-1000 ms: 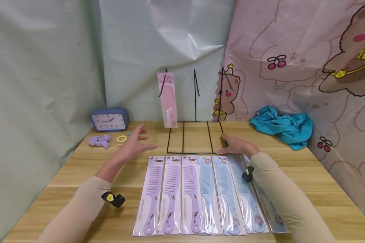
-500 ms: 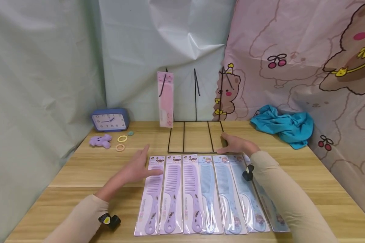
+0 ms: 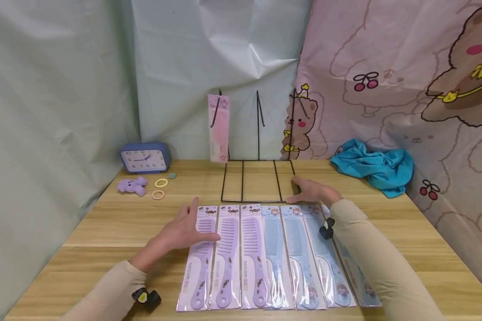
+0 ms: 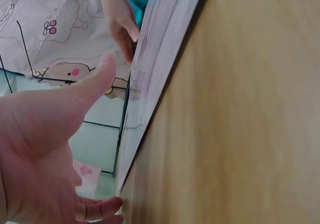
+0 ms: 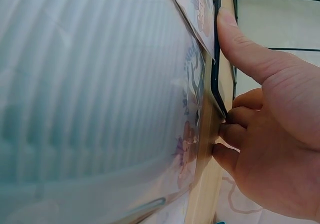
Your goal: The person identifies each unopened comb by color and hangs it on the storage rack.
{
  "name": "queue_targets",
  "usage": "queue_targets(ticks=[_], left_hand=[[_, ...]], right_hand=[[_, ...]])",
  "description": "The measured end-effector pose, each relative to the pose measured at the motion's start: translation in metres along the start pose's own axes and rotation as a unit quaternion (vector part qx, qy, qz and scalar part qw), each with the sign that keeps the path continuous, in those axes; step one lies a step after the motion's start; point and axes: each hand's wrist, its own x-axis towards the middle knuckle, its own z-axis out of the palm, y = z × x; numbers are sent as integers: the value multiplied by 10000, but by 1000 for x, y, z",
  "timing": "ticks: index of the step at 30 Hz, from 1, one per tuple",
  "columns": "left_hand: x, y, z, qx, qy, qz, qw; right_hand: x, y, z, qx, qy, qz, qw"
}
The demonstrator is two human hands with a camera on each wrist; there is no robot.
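Observation:
Several packaged combs lie in a row near the table's front, purple ones on the left and blue ones on the right. My left hand rests with straight fingers on the leftmost purple comb package; in the left wrist view its thumb stands up beside the package edge. My right hand holds the right front corner of a black wire rack, fingers curled at the wire. A pink comb package hangs on the rack's left hook.
A blue clock, a purple plush and hair rings sit at the back left. A teal cloth lies at the back right. Curtains hang close behind the wooden table.
My left hand has come back from near the hair rings and settled on the leftmost purple comb. The hanging pink comb has swung a little. The right hand has stayed put.

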Motion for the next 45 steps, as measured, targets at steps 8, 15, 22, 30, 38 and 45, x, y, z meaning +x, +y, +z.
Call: queue_targets(ticks=[8,15,22,30,38,45], left_hand=[[1,0,2,115,11,-32,9999],[-1,0,-11,79,-279,-132,9995],[-1,-3,-17,-4,-400,-67,9992],[8,-18,-22,-800,-187,692,9942],[5,-18,-54,-1897,-354,1268,9730],[6,15,-73,-2792,-271,1914,9406]], right_hand=[[1,0,1,80,12,8,10000],[2,0,-1,54,40,-60,10000],[1,0,-1,16,3,6,10000],[1,1,1,29,-3,-37,10000],[2,2,0,-22,6,-13,10000],[2,1,-1,-4,-7,-23,10000]])
